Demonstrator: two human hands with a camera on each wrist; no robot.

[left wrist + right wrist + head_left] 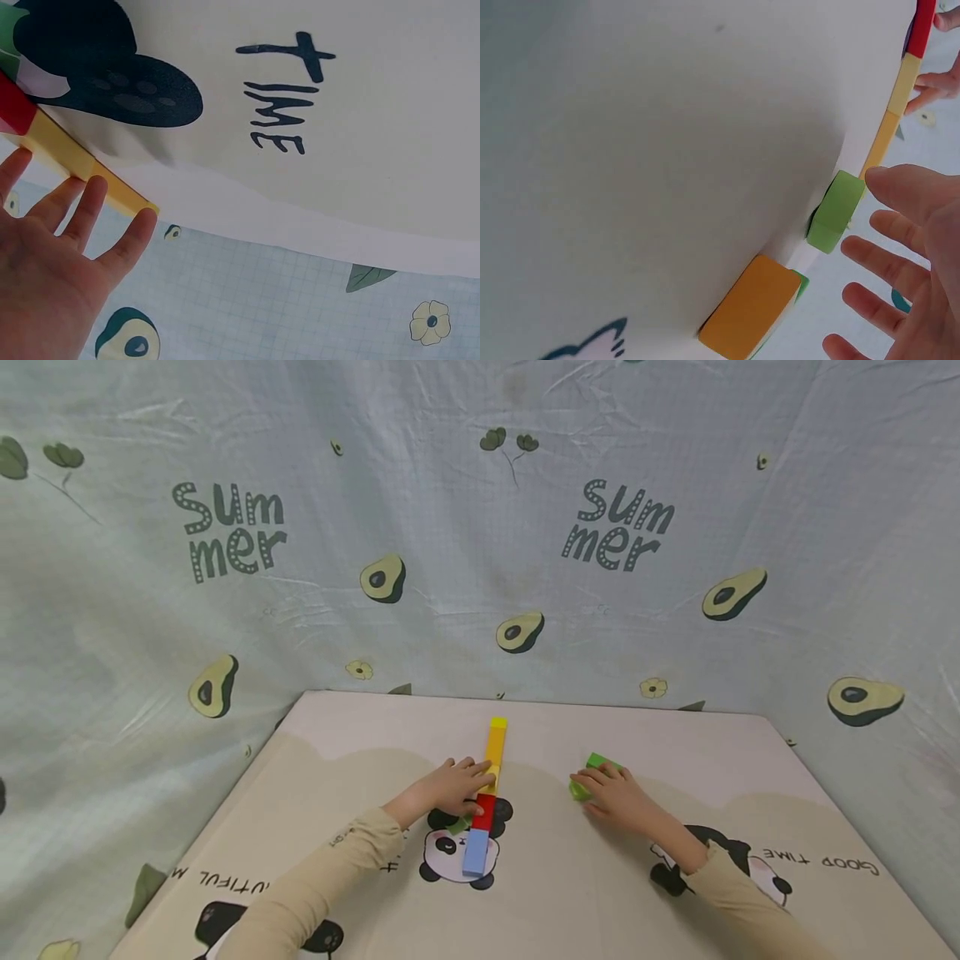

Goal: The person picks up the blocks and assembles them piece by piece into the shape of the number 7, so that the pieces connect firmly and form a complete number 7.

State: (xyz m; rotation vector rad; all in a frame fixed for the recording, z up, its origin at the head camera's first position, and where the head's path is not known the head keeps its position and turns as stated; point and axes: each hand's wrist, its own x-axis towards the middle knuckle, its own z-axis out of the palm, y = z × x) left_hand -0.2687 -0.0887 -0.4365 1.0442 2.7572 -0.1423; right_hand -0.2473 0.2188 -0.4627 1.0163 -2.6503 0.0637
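Note:
A straight row of blocks runs away from me: a light blue block (pixel 475 853), a red block (pixel 484 811), a pale yellow block (pixel 493 781), an orange-yellow block (pixel 496 744) and a bright yellow end (pixel 498 723). My left hand (pixel 453 787) lies along the row's left side, its fingers spread and fingertips at the red and yellow blocks. My right hand (pixel 618 799) reaches over a light green block (pixel 837 210), thumb tip and a fingertip right at its edges, fingers loosely extended. Beside it stands an orange block (pixel 751 307), hidden by the hand in the head view.
A darker green block (pixel 603 762) shows just beyond the right hand, close behind the orange one. The table cover (pixel 555 893) carries printed pandas and lettering. A hanging cloth (pixel 442 527) with avocado prints rises behind the table's far edge and at both sides.

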